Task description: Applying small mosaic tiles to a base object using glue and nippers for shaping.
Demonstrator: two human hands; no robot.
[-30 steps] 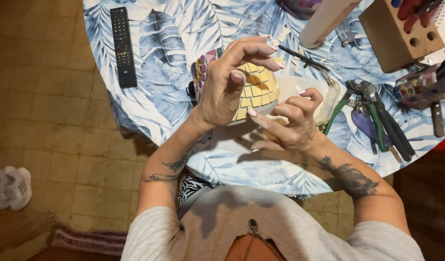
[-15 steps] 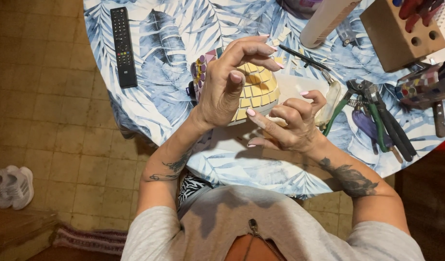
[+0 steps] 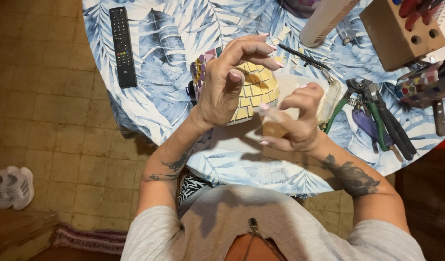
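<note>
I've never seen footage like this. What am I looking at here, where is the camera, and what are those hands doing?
There is no machine here. A person wears a camera on the head, so the single view looks straight down at their own arms and a round table with a blue leaf-print cloth. The left hand is raised above a domed piece covered in small yellow tiles, fingers curled. The right hand pinches something small and pale; I cannot tell what. Around them lie a black remote control, pliers with green handles, a wooden block with holes and a white tube. A white shoe sits on the tiled floor.
</note>
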